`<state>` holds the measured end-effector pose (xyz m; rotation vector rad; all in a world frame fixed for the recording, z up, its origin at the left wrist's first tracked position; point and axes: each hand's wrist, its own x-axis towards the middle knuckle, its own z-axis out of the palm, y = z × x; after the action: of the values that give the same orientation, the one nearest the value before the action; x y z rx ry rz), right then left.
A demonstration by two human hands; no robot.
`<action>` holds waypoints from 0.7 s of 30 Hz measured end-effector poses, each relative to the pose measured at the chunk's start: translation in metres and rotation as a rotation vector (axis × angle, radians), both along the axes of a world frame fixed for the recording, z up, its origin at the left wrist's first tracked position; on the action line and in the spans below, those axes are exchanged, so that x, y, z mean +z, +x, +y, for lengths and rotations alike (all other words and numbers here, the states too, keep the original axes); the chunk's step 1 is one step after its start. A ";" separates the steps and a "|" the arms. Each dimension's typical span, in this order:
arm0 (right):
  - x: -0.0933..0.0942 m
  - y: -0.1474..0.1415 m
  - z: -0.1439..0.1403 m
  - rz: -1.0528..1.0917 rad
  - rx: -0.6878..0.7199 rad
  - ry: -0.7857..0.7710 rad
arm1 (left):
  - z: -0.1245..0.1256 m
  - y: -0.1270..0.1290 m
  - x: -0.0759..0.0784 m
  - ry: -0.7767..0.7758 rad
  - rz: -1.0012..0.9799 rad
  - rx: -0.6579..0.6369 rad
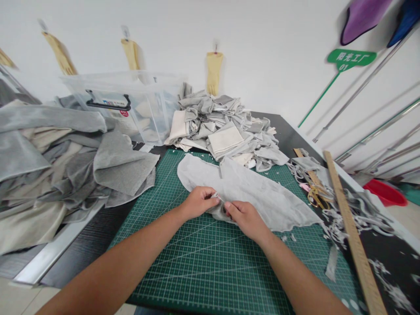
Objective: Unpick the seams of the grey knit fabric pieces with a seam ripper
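A pale grey piece of cloth [249, 188] lies spread on the green cutting mat [197, 258]. My left hand [198, 201] and my right hand [244, 216] both pinch its near edge, fingertips almost touching, with a small fold or thread of the cloth drawn between them. The cloth runs away to the right and back from my hands.
A heap of grey and cream cloth [55, 166] fills the left side. A clear plastic bin [127, 105] and a pile of cut pieces [223, 127] stand at the back. Gold scissors [316, 194], a long wooden ruler [352, 236] and fabric scraps lie at the right.
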<state>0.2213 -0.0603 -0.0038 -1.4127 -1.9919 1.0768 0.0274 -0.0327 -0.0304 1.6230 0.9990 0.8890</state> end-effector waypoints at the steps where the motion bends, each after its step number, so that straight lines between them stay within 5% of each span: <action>1: 0.000 0.000 0.000 0.001 -0.003 -0.002 | 0.000 0.000 0.000 0.001 0.000 -0.002; 21: -0.003 0.000 0.000 -0.022 0.011 0.019 | -0.001 0.001 0.003 0.034 0.100 -0.034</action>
<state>0.2210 -0.0603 -0.0072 -1.4116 -2.0225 1.0483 0.0288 -0.0341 -0.0274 1.7225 1.0272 0.8124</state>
